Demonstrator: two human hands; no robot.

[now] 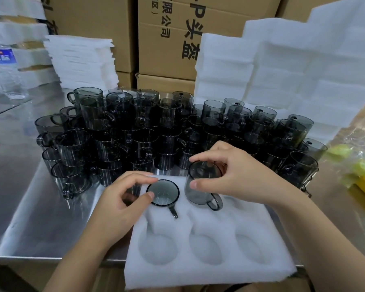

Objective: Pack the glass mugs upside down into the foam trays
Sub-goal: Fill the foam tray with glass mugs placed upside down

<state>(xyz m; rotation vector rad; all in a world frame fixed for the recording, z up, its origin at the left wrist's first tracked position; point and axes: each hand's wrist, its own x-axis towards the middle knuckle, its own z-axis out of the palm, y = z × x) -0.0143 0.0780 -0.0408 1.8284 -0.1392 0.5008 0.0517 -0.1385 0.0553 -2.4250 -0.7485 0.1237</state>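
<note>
A white foam tray [209, 268], soft and faintly fuzzy, lies at the near edge of a brushed stainless-steel table [30, 207], its nearest row showing three empty round wells. Two smoke-grey glass mugs sit in its far row, both base-up.

The seated mug [163, 193] is sunk deep in its well, with only the round base and the handle, which points near, showing. The left hand [120, 201] is arched beside it, thumb tip and forefinger curled lightly against the left edge of that base.

Just to the right, the raised mug [201, 186] stands high out of its well, its loop handle turned near-right. The right hand [238, 175] grasps it from above, thumb on the near wall and forefinger over the far rim of the base.

Behind the tray, loose mugs [122, 127] of the same grey glass crowd the table, stacked (too many and too overlapped to count). Far right, stacked foam trays [282, 70] lean upright; far left is a pile of foam sheets [80, 60] and a clear water bottle [4, 66]. Cardboard boxes [167, 39] stand at the back.
</note>
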